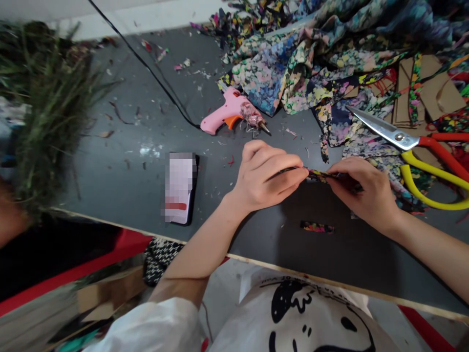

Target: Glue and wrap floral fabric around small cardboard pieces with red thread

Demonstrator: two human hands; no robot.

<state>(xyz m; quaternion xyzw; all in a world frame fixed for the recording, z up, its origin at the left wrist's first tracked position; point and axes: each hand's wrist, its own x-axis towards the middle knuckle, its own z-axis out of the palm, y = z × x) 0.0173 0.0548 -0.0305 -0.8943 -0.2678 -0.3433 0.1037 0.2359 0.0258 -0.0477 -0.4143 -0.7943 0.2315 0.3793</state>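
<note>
Between my two hands stretches a narrow strip of dark floral fabric (pixel 318 174), held a little above the grey table. My left hand (pixel 269 175) pinches its left end, fingers closed. The right end sits between the thumb and fingers of my right hand (pixel 362 190), and part of it is hidden there. Below them on the tabletop lies a short piece of dark floral fabric (pixel 317 227). Beyond my left hand rests a pink glue gun (pixel 230 110) with an orange trigger. Scissors (pixel 406 142) with red and yellow handles lie half open past my right hand.
Crumpled floral cloth (pixel 271 73) covers the back right, with cardboard pieces (pixel 439 93) beside it. A phone (pixel 180 188) lies left of my arm. Dried grass (pixel 47 98) is heaped at far left. A black cord (pixel 146 66) runs to the glue gun. Scraps dot the table (pixel 120 161).
</note>
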